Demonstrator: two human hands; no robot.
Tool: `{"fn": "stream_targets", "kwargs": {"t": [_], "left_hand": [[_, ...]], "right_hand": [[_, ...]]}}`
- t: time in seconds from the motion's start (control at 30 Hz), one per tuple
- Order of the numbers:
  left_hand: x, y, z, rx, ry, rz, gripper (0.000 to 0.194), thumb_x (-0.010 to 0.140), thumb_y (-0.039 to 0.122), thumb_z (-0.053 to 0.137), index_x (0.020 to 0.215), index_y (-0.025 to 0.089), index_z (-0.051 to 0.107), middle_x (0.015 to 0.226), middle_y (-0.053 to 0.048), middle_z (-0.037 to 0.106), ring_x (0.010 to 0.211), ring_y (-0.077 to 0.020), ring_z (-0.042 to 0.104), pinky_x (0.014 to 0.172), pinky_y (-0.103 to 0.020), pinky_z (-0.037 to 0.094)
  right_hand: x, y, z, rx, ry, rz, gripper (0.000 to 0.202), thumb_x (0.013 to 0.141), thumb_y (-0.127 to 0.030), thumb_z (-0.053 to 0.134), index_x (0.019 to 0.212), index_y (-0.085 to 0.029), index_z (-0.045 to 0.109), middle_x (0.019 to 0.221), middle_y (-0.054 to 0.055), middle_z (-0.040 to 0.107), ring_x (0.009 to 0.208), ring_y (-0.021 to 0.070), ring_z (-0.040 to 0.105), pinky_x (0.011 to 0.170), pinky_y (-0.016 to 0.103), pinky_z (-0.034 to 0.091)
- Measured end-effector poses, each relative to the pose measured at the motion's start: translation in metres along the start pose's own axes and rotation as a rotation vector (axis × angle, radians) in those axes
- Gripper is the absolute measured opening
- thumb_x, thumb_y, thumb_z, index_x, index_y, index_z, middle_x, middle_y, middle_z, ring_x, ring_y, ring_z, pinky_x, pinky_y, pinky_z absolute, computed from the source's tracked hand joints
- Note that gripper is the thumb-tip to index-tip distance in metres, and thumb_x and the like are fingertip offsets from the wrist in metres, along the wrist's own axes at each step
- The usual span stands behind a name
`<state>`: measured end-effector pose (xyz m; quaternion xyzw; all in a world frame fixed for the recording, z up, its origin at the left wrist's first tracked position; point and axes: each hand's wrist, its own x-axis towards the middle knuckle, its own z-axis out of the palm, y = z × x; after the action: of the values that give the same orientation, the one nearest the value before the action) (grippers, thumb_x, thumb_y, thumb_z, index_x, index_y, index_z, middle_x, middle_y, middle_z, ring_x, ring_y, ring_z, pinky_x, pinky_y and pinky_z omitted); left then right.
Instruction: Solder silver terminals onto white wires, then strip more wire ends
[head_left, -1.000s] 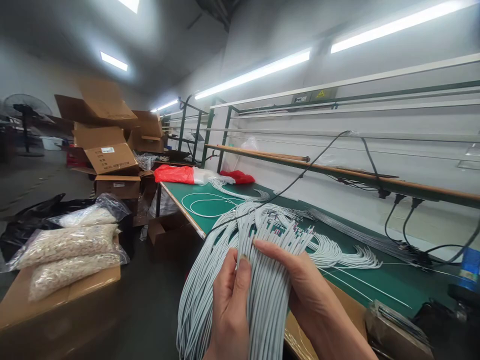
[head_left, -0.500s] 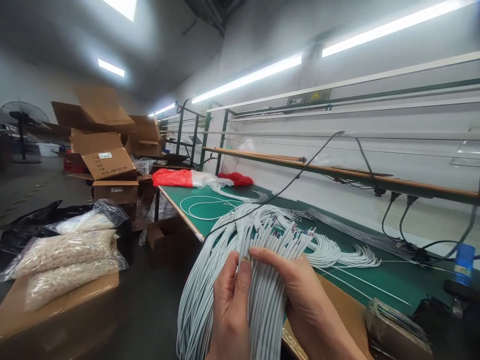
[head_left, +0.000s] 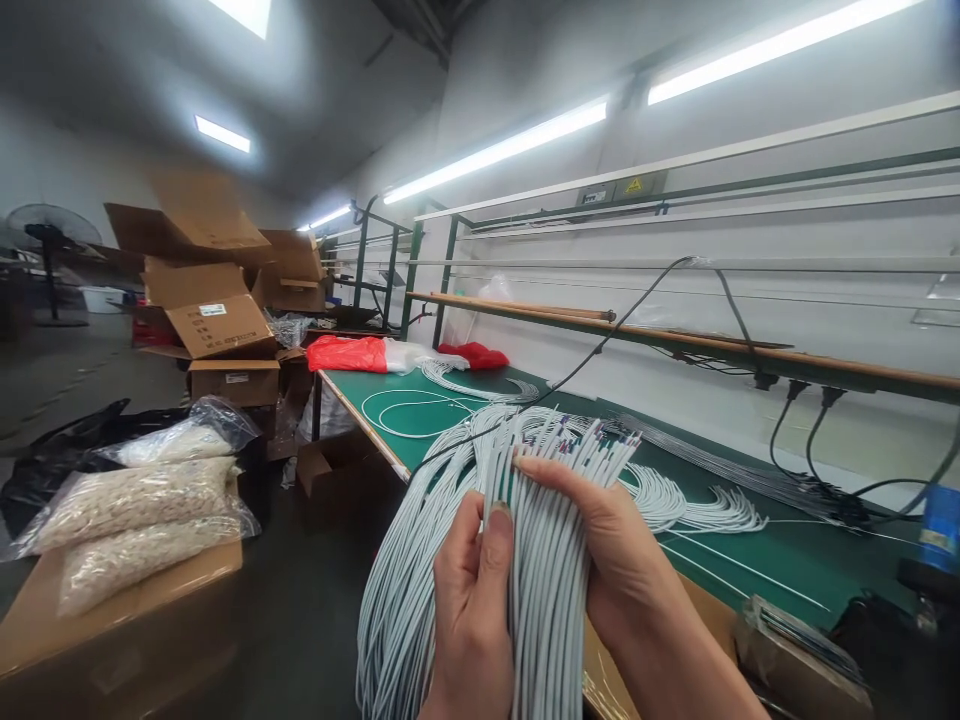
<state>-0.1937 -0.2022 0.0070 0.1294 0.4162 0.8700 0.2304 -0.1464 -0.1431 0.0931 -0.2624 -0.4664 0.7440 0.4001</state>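
A thick bundle of white cables (head_left: 551, 600) with small coloured ends hangs over the near edge of the green table (head_left: 780, 560). My left hand (head_left: 474, 590) pinches a few cables at the bundle's left side, thumb on top. Around the bundle's right side wraps my right hand (head_left: 622, 540), its index finger lying across the cables near their ends. More looped white cables (head_left: 442, 530) droop just left of my hands. Behind, a coil of white cables (head_left: 660, 500) and thin grey wires (head_left: 720, 470) lie on the table.
A black cord (head_left: 577, 362) arches over the table from a wooden shelf (head_left: 825, 362). Clear bags (head_left: 150, 500) rest on a carton at the left, with open boxes (head_left: 217, 310) beyond. At the right are a blue bottle (head_left: 939, 528) and a metal box (head_left: 799, 655).
Both hands have shifted slightly right. My right index finger sits higher on the cables, and a narrow gap now shows between the cables above my left thumb.
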Motion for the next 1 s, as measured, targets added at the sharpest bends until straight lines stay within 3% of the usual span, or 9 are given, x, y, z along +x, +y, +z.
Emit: {"fn": "stream_targets", "kwargs": {"t": [0.1,0.17,0.27,0.4,0.5,0.57,0.67,0.83,1.0], "left_hand": [[0.001,0.004,0.000,-0.057,-0.157,0.027,0.037,0.084,0.056,0.081,0.092,0.024,0.064,0.087,0.001,0.064,0.084,-0.0158,0.063,0.068,-0.020,0.050],[0.000,0.007,0.000,-0.077,-0.298,0.047,0.042,0.085,0.056,0.080,0.080,0.022,0.055,0.064,0.007,0.046,0.056,-0.0087,0.046,0.051,-0.017,0.038],[0.000,0.009,-0.002,-0.067,-0.350,0.062,0.045,0.086,0.056,0.078,0.080,0.022,0.050,0.057,0.011,0.031,0.047,-0.0058,0.025,0.045,-0.017,0.023],[0.000,0.006,-0.005,-0.046,-0.346,0.080,0.047,0.091,0.054,0.074,0.075,0.022,0.043,0.058,0.010,0.031,0.048,-0.0076,0.025,0.046,-0.019,0.024],[0.001,0.001,-0.008,0.048,-0.229,0.115,0.037,0.092,0.052,0.072,0.080,0.023,0.052,0.067,0.005,0.051,0.059,-0.0127,0.048,0.052,-0.020,0.037],[0.002,-0.001,-0.010,0.112,-0.079,0.105,0.028,0.092,0.050,0.074,0.096,0.024,0.063,0.095,-0.002,0.068,0.091,-0.0206,0.064,0.068,-0.022,0.048],[0.001,-0.004,-0.013,0.113,0.068,0.011,0.041,0.092,0.044,0.074,0.127,0.025,0.061,0.147,-0.007,0.056,0.141,-0.0268,0.046,0.105,-0.028,0.043],[0.005,-0.005,-0.016,0.085,0.029,-0.010,0.045,0.093,0.049,0.072,0.131,0.027,0.059,0.159,-0.007,0.048,0.153,-0.0327,0.033,0.115,-0.040,0.043],[0.013,-0.004,-0.019,0.067,-0.074,0.100,0.042,0.092,0.050,0.071,0.126,0.025,0.065,0.152,-0.007,0.059,0.148,-0.0341,0.043,0.107,-0.038,0.052]], "right_hand": [[0.002,0.003,0.000,0.026,-0.010,0.004,0.042,0.054,-0.024,0.095,0.091,-0.011,0.078,0.101,0.012,0.082,0.069,0.0248,0.076,0.057,0.030,0.061],[0.004,0.007,-0.002,0.036,-0.015,-0.007,0.042,0.055,-0.025,0.095,0.090,-0.012,0.078,0.106,0.012,0.081,0.078,0.0274,0.078,0.065,0.032,0.063],[0.005,0.013,-0.005,0.025,-0.014,-0.036,0.047,0.056,-0.030,0.097,0.094,-0.012,0.078,0.111,0.013,0.080,0.085,0.0317,0.078,0.072,0.037,0.065],[0.005,0.021,-0.009,0.004,0.021,-0.117,0.052,0.060,-0.036,0.097,0.104,-0.015,0.078,0.115,0.011,0.080,0.100,0.0333,0.077,0.086,0.039,0.063],[0.005,0.025,-0.008,-0.012,0.030,-0.171,0.050,0.062,-0.035,0.097,0.104,-0.016,0.078,0.112,0.008,0.081,0.108,0.0328,0.075,0.094,0.038,0.061],[0.004,0.026,-0.005,-0.026,0.018,-0.188,0.048,0.061,-0.035,0.098,0.100,-0.015,0.079,0.108,0.008,0.081,0.107,0.0335,0.075,0.094,0.038,0.061],[0.003,0.028,-0.003,-0.046,0.004,-0.203,0.042,0.060,-0.034,0.099,0.092,-0.015,0.079,0.104,0.009,0.082,0.105,0.0341,0.076,0.091,0.038,0.062],[0.004,0.029,-0.004,-0.076,-0.028,-0.209,0.033,0.067,-0.032,0.095,0.091,-0.015,0.080,0.101,0.009,0.082,0.096,0.0323,0.078,0.090,0.039,0.062],[0.005,0.028,-0.006,-0.081,-0.056,-0.222,0.034,0.066,-0.032,0.095,0.091,-0.015,0.079,0.098,0.008,0.082,0.091,0.0312,0.078,0.085,0.038,0.063]]}}
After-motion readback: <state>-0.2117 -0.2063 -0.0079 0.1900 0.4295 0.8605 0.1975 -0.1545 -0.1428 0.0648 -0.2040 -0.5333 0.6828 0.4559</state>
